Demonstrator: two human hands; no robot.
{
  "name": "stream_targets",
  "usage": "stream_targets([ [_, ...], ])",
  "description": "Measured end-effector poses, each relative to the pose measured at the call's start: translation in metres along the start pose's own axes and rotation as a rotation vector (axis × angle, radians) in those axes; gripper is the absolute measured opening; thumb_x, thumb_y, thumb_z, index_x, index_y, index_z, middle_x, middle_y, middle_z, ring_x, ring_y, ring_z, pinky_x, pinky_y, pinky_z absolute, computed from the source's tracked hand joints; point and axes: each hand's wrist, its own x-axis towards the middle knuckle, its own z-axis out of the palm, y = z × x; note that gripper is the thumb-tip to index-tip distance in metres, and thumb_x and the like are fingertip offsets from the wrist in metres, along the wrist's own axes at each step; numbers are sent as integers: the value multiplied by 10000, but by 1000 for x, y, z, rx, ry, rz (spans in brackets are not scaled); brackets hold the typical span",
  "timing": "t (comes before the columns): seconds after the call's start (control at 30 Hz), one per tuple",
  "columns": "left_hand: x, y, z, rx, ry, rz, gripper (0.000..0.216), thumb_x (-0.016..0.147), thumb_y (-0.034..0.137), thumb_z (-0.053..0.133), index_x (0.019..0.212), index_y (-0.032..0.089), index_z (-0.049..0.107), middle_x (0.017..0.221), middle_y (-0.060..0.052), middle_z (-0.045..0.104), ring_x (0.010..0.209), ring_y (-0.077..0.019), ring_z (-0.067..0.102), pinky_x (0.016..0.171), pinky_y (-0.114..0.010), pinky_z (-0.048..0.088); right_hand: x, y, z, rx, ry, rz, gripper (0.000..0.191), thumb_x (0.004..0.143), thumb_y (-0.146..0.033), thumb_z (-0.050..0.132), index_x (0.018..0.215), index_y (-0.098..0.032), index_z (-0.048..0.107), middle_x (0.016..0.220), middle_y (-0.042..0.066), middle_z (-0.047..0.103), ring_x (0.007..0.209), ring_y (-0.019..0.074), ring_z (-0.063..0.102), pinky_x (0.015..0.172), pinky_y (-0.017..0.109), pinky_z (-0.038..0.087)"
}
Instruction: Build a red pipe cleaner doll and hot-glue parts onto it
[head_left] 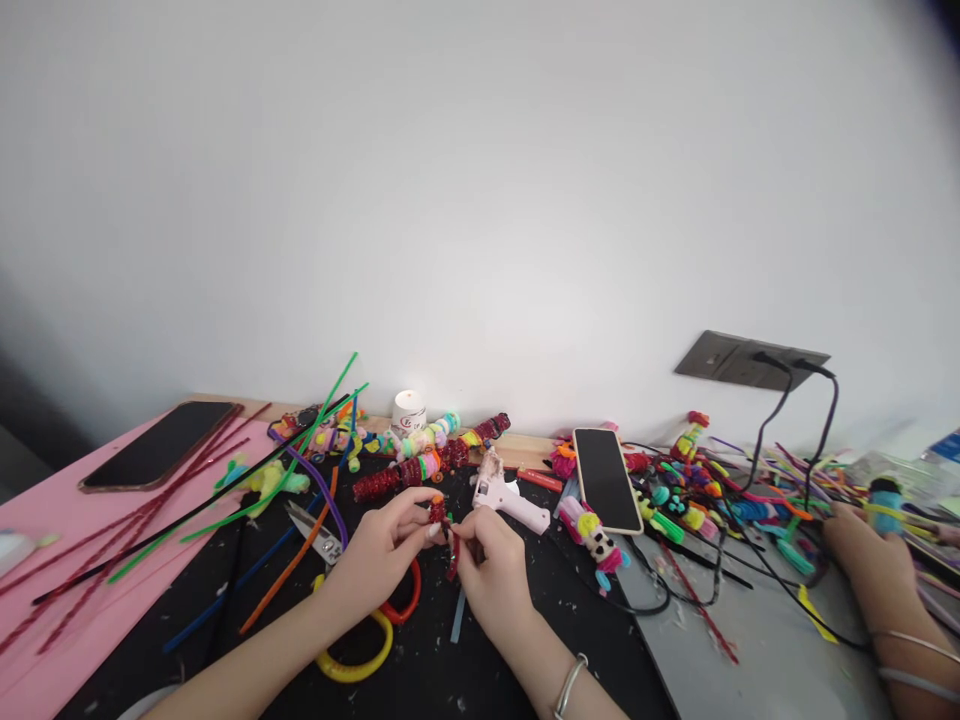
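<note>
My left hand (371, 555) and my right hand (495, 570) meet over the black mat (480, 670). Between their pinched fingertips is a small red pipe-cleaner piece (437, 511), its dark red end hanging down by my right fingers. Part of it is hidden by the fingers. Scissors (356, 672) with yellow and red handles lie under my left wrist, their blades pointing to the back left. Just behind my right hand rests a pale pink glue gun (521, 508). A translucent glue stick (458, 615) lies on the mat below the fingertips.
Red, green, black, orange and blue pipe cleaners (296, 560) spread at left, over a pink sheet (82, 650) with a dark phone (161, 445). Behind stand a paper cup (409, 410) and fuzzy figures. A white-framed phone (607, 480) lies right; another person's hand (870, 560) is beside cables.
</note>
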Motion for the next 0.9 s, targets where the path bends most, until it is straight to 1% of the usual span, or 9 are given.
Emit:
stream_targets([
  [0.13,-4,-1,1,164,39,76,240,850,250,522,1085,233,562,864,-22,716,846,-196,697,788,-298,530,-2,-3,2,-126,-5,-151,205,827,-61,442,670,-181,494,665,4,484,594,125,464,539,229,359],
  [0.23,-4,-1,1,152,48,86,246,841,245,529,1083,234,570,889,-28,718,866,-200,695,809,-312,527,-2,-4,2,-139,-9,-172,205,836,-65,442,682,-182,508,662,7,492,590,128,470,530,230,366],
  [0.3,-2,0,0,36,43,48,258,822,256,560,1078,221,564,914,-42,725,870,-210,697,810,-331,534,-1,-6,1,-87,-22,-146,161,840,-83,461,749,-179,552,703,18,538,612,130,502,539,226,391],
  [0.37,1,2,-3,-152,46,-4,304,788,268,611,1079,207,546,930,-58,732,878,-223,701,811,-351,543,0,-8,-1,-34,-46,-111,145,841,-95,471,853,-179,589,786,38,592,655,136,541,563,227,425],
  [0.5,6,2,-9,-482,86,-68,391,763,263,682,1112,201,518,966,-76,738,954,-237,691,881,-372,524,4,-6,-8,-68,-46,-32,222,845,-94,444,981,-190,590,899,66,625,772,170,585,656,270,477],
  [0.6,7,1,-12,-606,72,-127,422,792,268,682,1174,209,513,1010,-89,736,1014,-235,672,924,-359,500,8,2,-13,-184,39,-5,294,824,-75,416,1052,-186,564,992,94,616,942,219,569,809,351,473],
  [0.7,7,-1,-14,-644,53,-154,429,784,245,702,1180,230,538,1065,-78,721,1023,-230,669,926,-333,496,10,13,-17,-404,101,71,469,715,-10,398,1134,-168,538,1158,127,558,1095,270,489,922,433,410],
  [0.8,9,-3,-15,-672,67,-155,377,793,220,697,1146,261,570,1095,-35,702,1042,-221,662,939,-308,489,10,23,-20,-662,73,213,576,639,3,424,1190,-130,530,1250,168,503,1125,326,452,916,470,384],
  [0.9,10,-3,-16,-702,89,-171,369,791,193,699,1131,275,582,1087,-9,692,1060,-222,655,956,-301,481,10,30,-22,-830,12,304,577,640,-17,459,1202,-119,545,1255,188,505,1083,348,476,860,455,392],
])
